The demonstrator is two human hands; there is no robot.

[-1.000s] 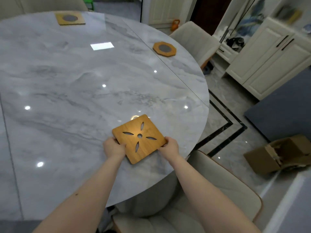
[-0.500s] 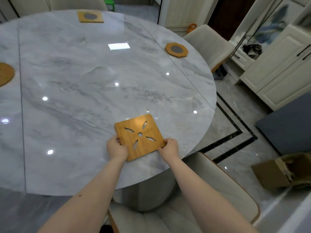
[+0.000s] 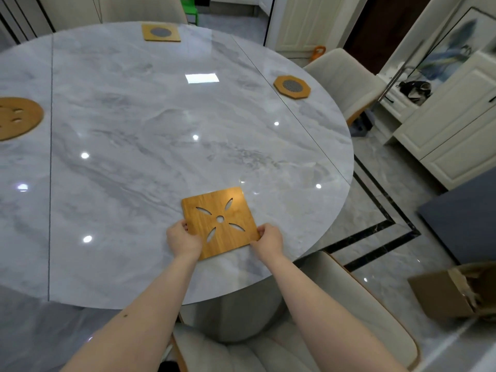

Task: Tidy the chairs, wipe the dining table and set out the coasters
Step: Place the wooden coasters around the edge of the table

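Observation:
A square wooden coaster (image 3: 218,221) with petal-shaped cut-outs lies flat on the grey marble dining table (image 3: 150,146), near its front edge. My left hand (image 3: 183,239) grips the coaster's left corner and my right hand (image 3: 268,238) grips its right corner. Three more coasters lie on the table: a round one (image 3: 17,118) at the far left, a square one (image 3: 161,32) at the back, an octagonal one (image 3: 292,86) at the right.
A cream chair (image 3: 349,331) is tucked under the table just below my arms. Another cream chair (image 3: 341,79) stands at the right rim. White cabinets (image 3: 451,122) line the right wall. An open cardboard box (image 3: 456,294) sits on the floor at lower right.
The coaster has turned a little under both hands, its edges now closer to square with the table's front. The view has pulled back, showing the round coaster at the left.

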